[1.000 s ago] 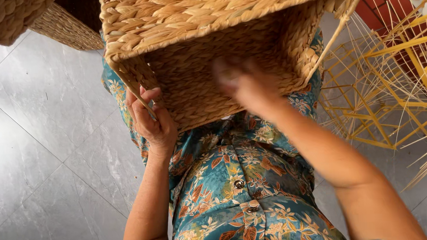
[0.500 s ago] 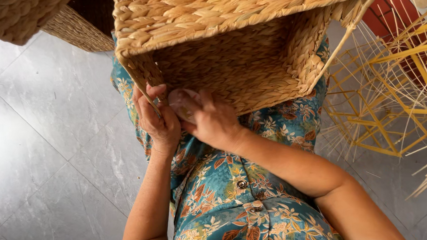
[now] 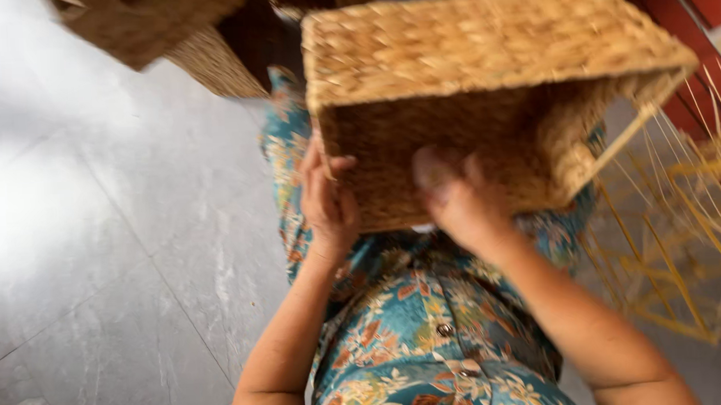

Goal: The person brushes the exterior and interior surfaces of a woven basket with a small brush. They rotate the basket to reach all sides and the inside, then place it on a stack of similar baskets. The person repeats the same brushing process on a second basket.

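Grey floor tiles (image 3: 92, 266) surround a seated person's lap, where a woven rectangular basket (image 3: 486, 81) rests tilted. Left hand (image 3: 326, 200) clasps its corner; right hand (image 3: 459, 197) presses the underside, fingers spread. Likely light, stiff-framed, best held at the corners.

basket: woven box (image 3: 485, 64), tipped on lap
left hand (image 3: 326, 203): grips near corner
right hand (image 3: 459, 201): blurred, pressed against side
floor: grey tiles (image 3: 92, 266)
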A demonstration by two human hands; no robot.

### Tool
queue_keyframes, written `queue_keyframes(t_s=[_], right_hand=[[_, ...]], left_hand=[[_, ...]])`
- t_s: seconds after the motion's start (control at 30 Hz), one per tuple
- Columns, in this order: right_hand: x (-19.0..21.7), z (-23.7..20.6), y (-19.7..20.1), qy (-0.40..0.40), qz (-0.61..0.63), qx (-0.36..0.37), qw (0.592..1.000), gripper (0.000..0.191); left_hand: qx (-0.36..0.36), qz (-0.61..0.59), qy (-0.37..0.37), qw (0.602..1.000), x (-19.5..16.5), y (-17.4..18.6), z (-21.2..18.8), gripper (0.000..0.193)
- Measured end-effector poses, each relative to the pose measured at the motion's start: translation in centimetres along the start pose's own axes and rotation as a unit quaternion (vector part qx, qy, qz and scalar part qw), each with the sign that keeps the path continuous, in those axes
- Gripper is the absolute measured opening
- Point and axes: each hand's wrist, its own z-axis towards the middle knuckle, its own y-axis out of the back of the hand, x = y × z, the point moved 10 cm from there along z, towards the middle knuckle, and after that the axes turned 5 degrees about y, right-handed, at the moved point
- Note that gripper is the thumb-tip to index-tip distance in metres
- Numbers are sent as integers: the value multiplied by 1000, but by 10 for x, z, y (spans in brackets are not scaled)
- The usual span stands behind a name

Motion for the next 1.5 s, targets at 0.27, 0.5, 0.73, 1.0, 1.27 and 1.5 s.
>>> queue_keyframes(t_s=[0.27,0.5,0.73,1.0,1.27,1.5], right_hand=[[26,27,-64,-46,32,197,979,59],[-112,6,-10,-111,-120,160,973,60],[16,25,-36,-26,50,82,995,52],[10,22,-28,35,24,11,999,56],[-88,-4,1,-71,-76,112,988,49],[49,14,-55,8,140,112,984,64]], left_hand=[[-10,-3,15,1000,-4,12,7,45],[0,-18,28,999,0,15,7,44],[3,-19,32,999,2,13,10,45],[10,-13,25,1000,5,0,-4,46],[21,-4,28,999,2,-8,-5,59],[25,12,48,998,6,-10,-6,56]])
